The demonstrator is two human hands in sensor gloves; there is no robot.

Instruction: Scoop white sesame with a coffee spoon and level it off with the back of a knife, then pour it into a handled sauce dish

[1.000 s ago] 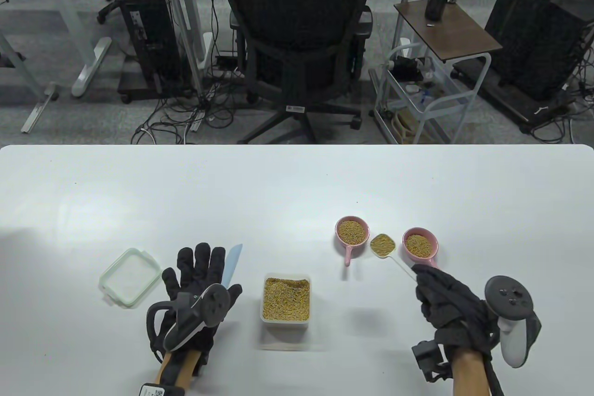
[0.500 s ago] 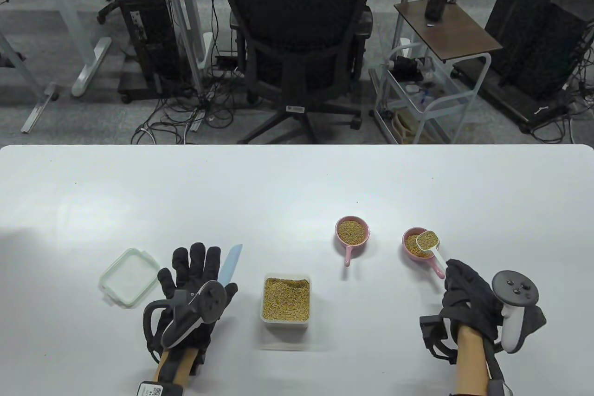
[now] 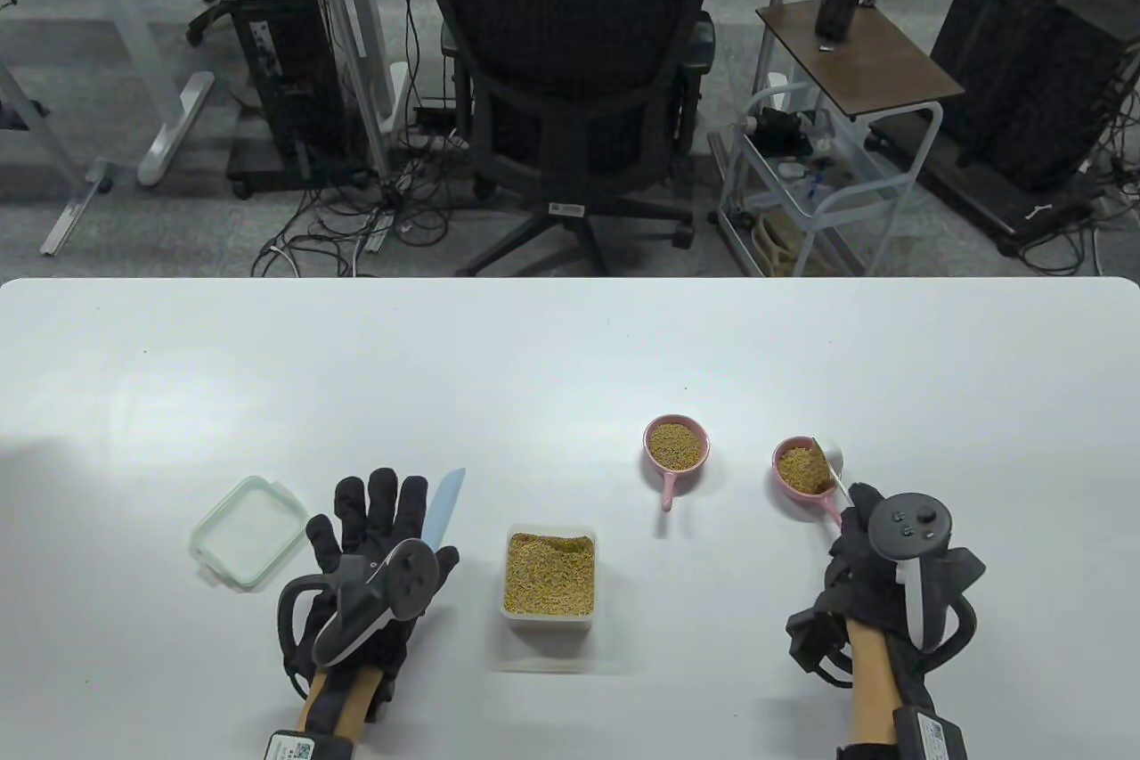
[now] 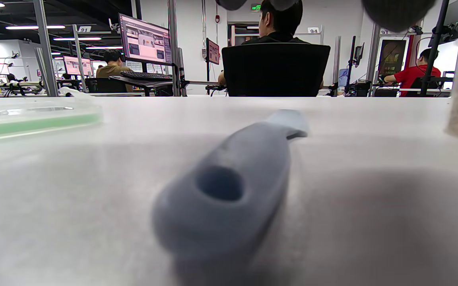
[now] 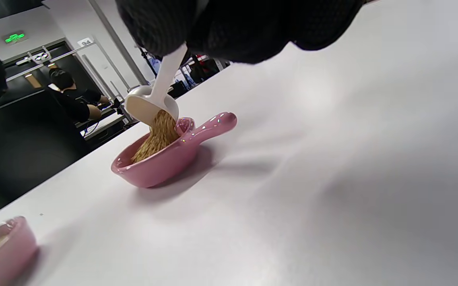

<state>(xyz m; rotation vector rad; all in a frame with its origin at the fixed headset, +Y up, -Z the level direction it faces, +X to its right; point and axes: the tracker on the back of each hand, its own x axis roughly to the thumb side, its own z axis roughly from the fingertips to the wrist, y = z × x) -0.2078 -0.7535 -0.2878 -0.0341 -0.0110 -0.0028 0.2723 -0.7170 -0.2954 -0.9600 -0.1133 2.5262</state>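
1. My right hand [image 3: 877, 568] pinched the coffee spoon [image 5: 155, 101] by its handle, bowl tipped over the right-hand handled sauce dish [image 5: 161, 157].
2. Sesame [image 5: 155, 137] was streaming into it: pour step.
3. My left hand [image 3: 378, 546] lay flat, fingers straight, on the knife [image 3: 443, 509], not gripping it.
4. Next move, I judged: finish emptying, level the spoon, return to the sesame box [image 3: 549, 573].

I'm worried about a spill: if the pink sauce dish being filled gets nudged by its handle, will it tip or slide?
The pink sauce dish looks low and wide-bottomed, so tipping seems unlikely. Its glossy glaze on the smooth white table suggests it would slide or pivot round. It is probably fairly heavy for its size, and the sesame is heaped, so a knock might shed some grains.
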